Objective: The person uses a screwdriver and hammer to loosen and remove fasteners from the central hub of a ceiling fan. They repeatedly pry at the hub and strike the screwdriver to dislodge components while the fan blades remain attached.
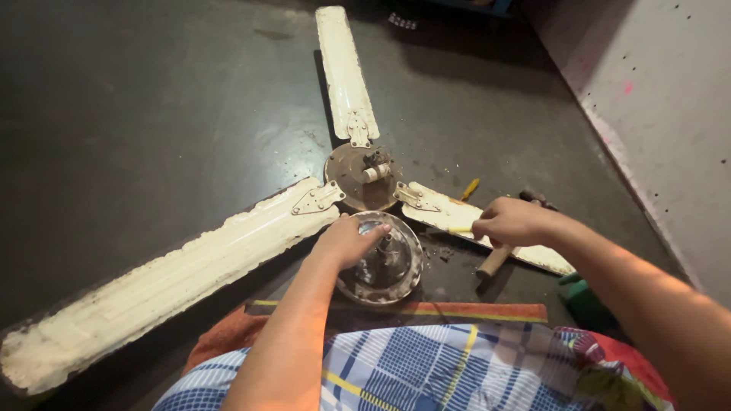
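A person sits on a dark floor (pixel 152 99), seen from above, with a dismantled ceiling fan spread in front of them. The left hand (pixel 346 240) rests on top of a round metal motor housing (pixel 384 266), fingers (pixel 373 230) spread loosely over its rim and not closed around it. The right hand (pixel 514 221), off to the right of the left fingers, is curled shut on a thin yellowish tool (pixel 459 229) whose tip points left toward the housing. Just beyond the left fingers lies the fan hub (pixel 362 179), with three cream blades (pixel 175 266) radiating from it: one far ahead, one to the left, one passing under the right hand. A wooden-handled hammer (pixel 495 260) lies just below the right fingers, and a yellow-handled screwdriver (pixel 470 189) lies just beyond them. Blue checked cloth (pixel 411 369) covers the person's lap.
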